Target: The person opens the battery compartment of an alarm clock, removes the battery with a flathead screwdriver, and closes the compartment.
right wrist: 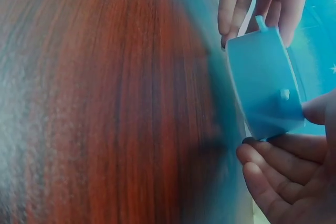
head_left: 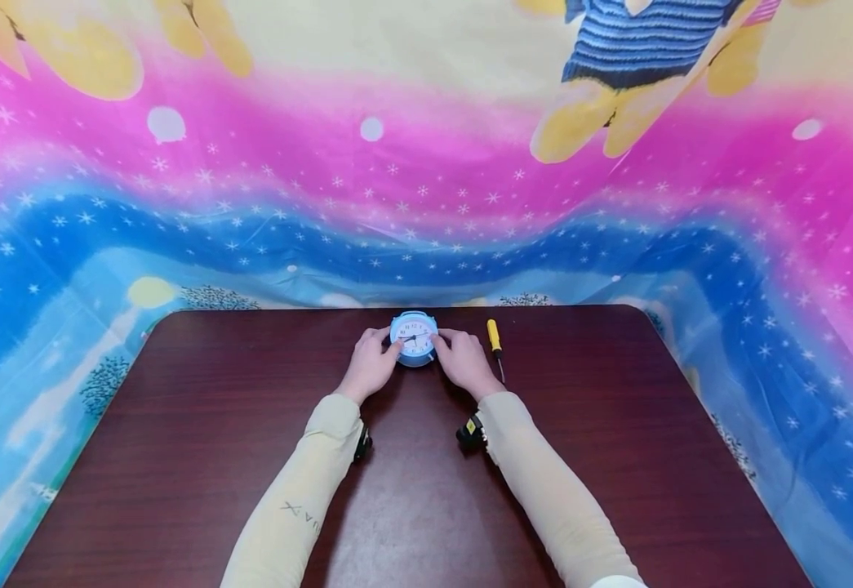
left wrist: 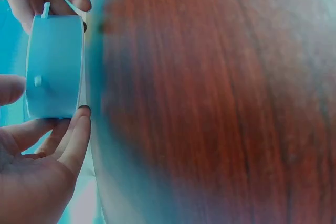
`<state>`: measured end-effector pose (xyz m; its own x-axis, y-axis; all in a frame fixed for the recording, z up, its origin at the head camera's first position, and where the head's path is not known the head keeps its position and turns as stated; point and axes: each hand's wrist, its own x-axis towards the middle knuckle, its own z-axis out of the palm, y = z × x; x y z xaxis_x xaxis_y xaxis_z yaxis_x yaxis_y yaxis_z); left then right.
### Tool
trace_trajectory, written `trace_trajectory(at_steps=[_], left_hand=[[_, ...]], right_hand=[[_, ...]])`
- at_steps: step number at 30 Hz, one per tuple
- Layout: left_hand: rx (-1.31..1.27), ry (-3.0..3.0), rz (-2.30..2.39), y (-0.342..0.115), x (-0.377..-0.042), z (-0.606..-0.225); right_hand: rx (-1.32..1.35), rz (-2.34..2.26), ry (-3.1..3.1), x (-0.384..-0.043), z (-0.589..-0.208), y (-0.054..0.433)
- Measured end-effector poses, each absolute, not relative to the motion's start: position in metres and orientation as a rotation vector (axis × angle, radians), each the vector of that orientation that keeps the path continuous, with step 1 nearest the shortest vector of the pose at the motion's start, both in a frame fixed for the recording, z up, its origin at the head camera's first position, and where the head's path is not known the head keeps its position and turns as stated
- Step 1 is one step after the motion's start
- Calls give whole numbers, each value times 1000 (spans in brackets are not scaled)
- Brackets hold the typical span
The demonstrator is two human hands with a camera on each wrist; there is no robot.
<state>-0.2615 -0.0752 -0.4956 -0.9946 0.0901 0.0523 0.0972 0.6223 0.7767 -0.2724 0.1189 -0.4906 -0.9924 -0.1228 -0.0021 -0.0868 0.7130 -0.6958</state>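
Note:
A light blue round alarm clock [head_left: 413,338] with a white dial is near the table's far edge, its face toward me. From its left, my left hand [head_left: 370,365] grips the rim, thumb on the front. My right hand [head_left: 465,359] holds the opposite side, its thumb also at the face's edge. Both wrist views show the clock's plain blue casing [left wrist: 55,66] between the hands, with a small peg on it. Whether the clock rests on the tabletop or is slightly raised, I cannot tell.
A screwdriver [head_left: 495,343] with a yellow and black handle lies just right of my right hand, its shaft pointing toward me. The dark reddish-brown table [head_left: 250,441] has rounded far corners. A colourful cloth [head_left: 426,180] hangs behind and around it.

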Motion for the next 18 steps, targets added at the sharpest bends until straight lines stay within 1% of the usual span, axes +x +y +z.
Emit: trace_trajectory(at_steps=[11, 18], left_hand=[[-99, -2706, -1567, -79, -257, -488], [-118, -2633, -1607, -80, -256, -487]], right_hand=[[-190, -1278, 2818, -269, -487, 121], [-196, -1287, 2828, -267, -485, 121]])
